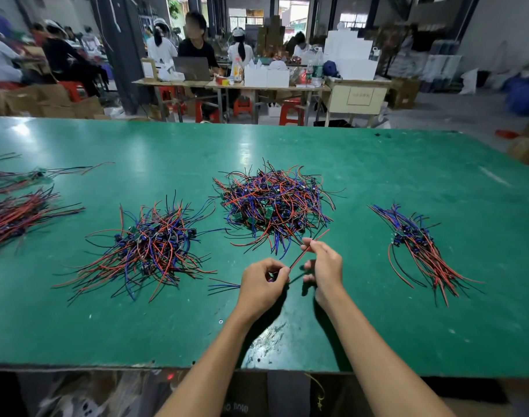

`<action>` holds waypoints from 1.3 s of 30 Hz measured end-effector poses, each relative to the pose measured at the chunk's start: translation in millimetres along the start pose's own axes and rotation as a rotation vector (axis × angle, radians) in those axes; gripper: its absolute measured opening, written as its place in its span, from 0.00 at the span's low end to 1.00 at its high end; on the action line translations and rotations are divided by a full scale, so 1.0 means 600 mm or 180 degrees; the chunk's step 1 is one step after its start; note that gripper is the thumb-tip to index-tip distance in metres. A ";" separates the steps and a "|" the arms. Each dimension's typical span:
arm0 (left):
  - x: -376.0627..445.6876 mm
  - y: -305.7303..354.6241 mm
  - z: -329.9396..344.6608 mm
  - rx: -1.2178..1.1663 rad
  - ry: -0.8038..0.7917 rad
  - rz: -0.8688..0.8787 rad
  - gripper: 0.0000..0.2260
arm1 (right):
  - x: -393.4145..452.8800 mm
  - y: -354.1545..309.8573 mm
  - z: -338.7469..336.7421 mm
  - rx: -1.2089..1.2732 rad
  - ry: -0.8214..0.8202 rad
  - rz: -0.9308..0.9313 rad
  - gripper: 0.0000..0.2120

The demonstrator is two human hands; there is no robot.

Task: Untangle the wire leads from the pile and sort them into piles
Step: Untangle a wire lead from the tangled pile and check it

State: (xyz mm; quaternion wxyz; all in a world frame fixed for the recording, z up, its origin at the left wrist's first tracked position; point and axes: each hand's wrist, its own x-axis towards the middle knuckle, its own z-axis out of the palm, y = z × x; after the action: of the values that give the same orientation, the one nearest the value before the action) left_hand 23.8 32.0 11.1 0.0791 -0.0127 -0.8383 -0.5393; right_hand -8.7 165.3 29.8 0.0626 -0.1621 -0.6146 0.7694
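A tangled pile of red, blue and black wire leads with small green boards (273, 203) lies in the middle of the green table (377, 326). Just in front of it my left hand (261, 284) pinches one wire lead (299, 260), whose blue ends stick out to the left. My right hand (325, 266) pinches the red wire of the same lead, which runs up past the fingers. A looser pile (150, 249) lies to the left, and a straightened bundle (419, 248) lies to the right.
Two more wire bundles (13, 215) lie at the table's left edge. Beyond the table people sit at other benches with boxes, bottles and red stools. The table's near edge runs just below my forearms.
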 end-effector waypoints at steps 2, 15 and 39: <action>0.001 -0.001 0.001 0.0003 -0.0021 -0.0008 0.05 | 0.007 -0.003 0.000 0.0109 0.0078 0.0119 0.11; 0.004 -0.007 -0.001 -0.0133 0.0049 0.0016 0.05 | -0.003 0.031 -0.029 -0.0525 -0.0946 -0.0471 0.11; 0.001 0.006 -0.005 -0.0393 -0.0075 -0.0200 0.04 | 0.006 0.036 -0.027 -0.0281 -0.0806 -0.0133 0.10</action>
State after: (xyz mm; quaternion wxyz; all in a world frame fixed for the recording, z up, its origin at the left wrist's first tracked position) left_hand 23.9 30.6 15.6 0.0513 0.0025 -0.8043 -0.5920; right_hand -4.8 176.2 5.0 -0.0066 -0.0535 -0.6541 0.7545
